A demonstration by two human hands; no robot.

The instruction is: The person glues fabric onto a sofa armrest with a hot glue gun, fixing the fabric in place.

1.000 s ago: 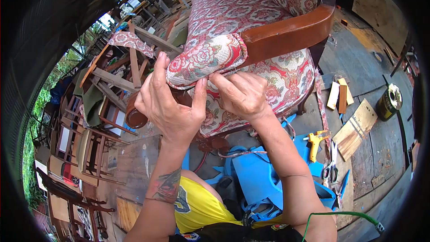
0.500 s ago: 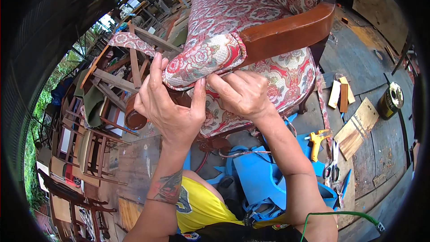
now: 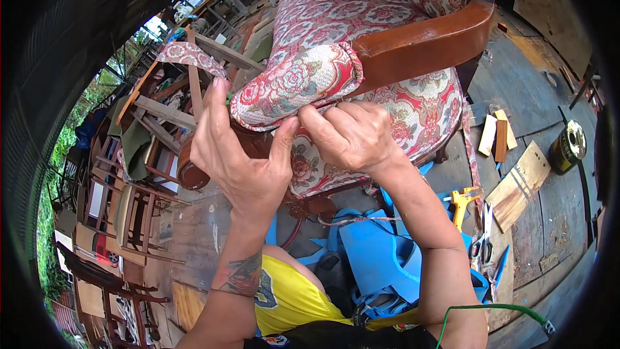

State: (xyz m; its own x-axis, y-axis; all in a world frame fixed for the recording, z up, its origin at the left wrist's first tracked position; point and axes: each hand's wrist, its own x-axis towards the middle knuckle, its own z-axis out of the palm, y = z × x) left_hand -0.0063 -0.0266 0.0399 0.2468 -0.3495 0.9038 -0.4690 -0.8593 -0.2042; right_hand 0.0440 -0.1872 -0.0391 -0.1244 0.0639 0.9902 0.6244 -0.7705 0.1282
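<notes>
Head view: rounded red-and-white floral fabric pad (image 3: 294, 87) is framed by spread L hand (image 3: 242, 165); R hand (image 3: 352, 137) is curled just below, at pad's lower edge; whether fabric's pinched can't be told.

floral pad (image 3: 298, 85), red and cream, rounded, capping wooden armrest (image 3: 420, 45); underside unclear

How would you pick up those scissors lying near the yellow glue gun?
Probably by the dark handles of the scissors, with the right hand coming down from above on the person's own side. The loops face the person, the blades point away, and the scissors lie to the right of that arm.
</notes>
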